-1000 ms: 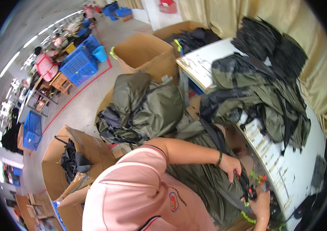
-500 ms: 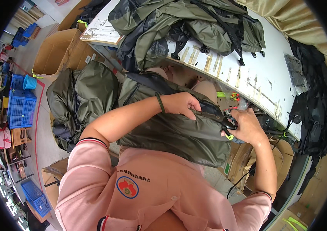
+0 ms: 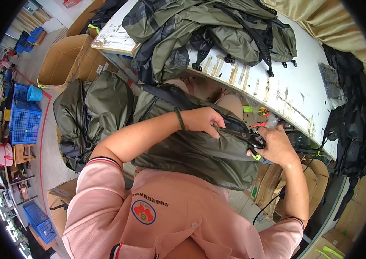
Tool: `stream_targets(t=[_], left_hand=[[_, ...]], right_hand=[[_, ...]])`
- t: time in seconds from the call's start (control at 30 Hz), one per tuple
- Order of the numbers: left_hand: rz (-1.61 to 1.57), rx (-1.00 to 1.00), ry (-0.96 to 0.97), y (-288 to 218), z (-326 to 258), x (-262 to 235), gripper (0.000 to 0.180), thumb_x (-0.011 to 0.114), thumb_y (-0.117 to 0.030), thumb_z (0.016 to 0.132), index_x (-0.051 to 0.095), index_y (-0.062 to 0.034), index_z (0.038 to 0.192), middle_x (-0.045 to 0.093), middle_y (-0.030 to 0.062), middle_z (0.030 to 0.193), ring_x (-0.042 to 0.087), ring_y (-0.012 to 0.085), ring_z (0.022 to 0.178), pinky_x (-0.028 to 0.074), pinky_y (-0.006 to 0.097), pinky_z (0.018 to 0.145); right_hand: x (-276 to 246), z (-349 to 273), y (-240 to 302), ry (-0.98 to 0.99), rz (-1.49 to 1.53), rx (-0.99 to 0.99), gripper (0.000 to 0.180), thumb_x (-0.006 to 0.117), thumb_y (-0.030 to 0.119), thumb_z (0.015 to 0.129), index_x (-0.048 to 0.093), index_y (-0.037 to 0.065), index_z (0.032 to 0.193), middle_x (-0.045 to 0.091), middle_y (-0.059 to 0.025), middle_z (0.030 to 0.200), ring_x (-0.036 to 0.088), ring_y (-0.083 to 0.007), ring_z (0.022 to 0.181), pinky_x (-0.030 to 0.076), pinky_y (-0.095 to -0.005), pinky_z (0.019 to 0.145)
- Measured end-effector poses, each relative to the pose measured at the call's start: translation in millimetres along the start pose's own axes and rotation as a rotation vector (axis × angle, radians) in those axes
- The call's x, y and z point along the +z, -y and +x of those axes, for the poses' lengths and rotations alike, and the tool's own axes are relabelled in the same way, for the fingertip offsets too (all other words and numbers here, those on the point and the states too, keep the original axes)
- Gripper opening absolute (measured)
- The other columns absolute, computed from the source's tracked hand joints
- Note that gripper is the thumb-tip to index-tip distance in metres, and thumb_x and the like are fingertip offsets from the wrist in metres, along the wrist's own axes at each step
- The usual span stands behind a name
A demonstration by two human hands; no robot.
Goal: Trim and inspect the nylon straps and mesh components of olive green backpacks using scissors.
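Observation:
A dark olive bag of shiny coated fabric (image 3: 183, 157) lies across my lap. My left hand (image 3: 202, 120) is closed, pinching an edge of the bag between thumb and fingers. Dark-bladed scissors with black handles (image 3: 248, 137) are in my right hand (image 3: 278, 146), its fingers in and around the loops. The blades lie along the bag's upper edge and point toward my left fingertips. What lies between the blades is too small to make out. A small yellow-green tab (image 3: 256, 157) shows below the right fingers.
Ahead, a worn white table (image 3: 290, 101) carries a heap of olive and black bags (image 3: 217, 34). Another olive bag (image 3: 107, 97) sits to my left, near an open cardboard box (image 3: 64, 60). Black fabric (image 3: 351, 125) hangs at the right, above more cardboard (image 3: 316, 183).
The scissors have turned slightly in my right hand, and their handles and blades show more plainly. My left hand keeps its pinch on the bag.

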State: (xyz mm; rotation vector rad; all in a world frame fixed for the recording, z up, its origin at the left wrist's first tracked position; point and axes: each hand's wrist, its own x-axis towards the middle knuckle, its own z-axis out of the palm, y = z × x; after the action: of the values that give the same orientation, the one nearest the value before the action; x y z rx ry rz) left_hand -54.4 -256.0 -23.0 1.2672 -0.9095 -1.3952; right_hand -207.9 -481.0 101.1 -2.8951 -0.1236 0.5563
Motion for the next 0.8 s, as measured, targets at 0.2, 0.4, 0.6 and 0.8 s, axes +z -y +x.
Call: stream_targets(t=[0.2, 0.4, 0.6, 0.8], left_hand=[[0.012, -0.019, -0.003, -2, -1, 0, 0.028, 0.072, -0.001, 0.077, 0.063, 0.0028, 0.103, 0.065, 0.0025, 0.092, 0.058, 0.0066, 0.082, 0.048, 0.023, 0.075], [0.03, -0.008, -0.006, -2, 0, 2, 0.029, 0.072, -0.002, 0.077, 0.063, 0.003, 0.104, 0.065, 0.0025, 0.091, 0.058, 0.0066, 0.082, 0.048, 0.023, 0.075], [0.023, 0.016, -0.014, -2, -2, 2, 0.03, 0.073, -0.003, 0.077, 0.062, 0.0026, 0.104, 0.064, 0.0018, 0.091, 0.057, 0.0067, 0.083, 0.047, 0.023, 0.075], [0.104, 0.15, -0.057, -2, 6, 2, 0.022, 0.075, -0.008, 0.077, 0.061, -0.0015, 0.092, 0.06, 0.0008, 0.084, 0.054, 0.0083, 0.077, 0.046, 0.025, 0.071]], right_hand=[[0, 0, 3, -0.019, 0.025, 0.015, 0.036, 0.076, 0.035, 0.068, 0.06, 0.004, 0.078, 0.063, -0.0153, 0.068, 0.062, -0.0336, 0.073, 0.039, -0.0401, 0.087], [4, -4, 2, -0.006, 0.009, 0.041, 0.033, 0.075, 0.032, 0.068, 0.061, 0.004, 0.077, 0.063, -0.0154, 0.07, 0.061, -0.0337, 0.074, 0.041, -0.0408, 0.085], [1, -5, 4, -0.034, 0.024, 0.031, 0.037, 0.078, 0.034, 0.066, 0.06, 0.004, 0.077, 0.063, -0.0164, 0.07, 0.06, -0.0356, 0.074, 0.041, -0.0411, 0.083], [27, 2, 1, -0.104, 0.32, 0.021, 0.03, 0.079, 0.015, 0.066, 0.054, 0.002, 0.077, 0.06, -0.0186, 0.071, 0.059, -0.0397, 0.073, 0.046, -0.041, 0.068]])
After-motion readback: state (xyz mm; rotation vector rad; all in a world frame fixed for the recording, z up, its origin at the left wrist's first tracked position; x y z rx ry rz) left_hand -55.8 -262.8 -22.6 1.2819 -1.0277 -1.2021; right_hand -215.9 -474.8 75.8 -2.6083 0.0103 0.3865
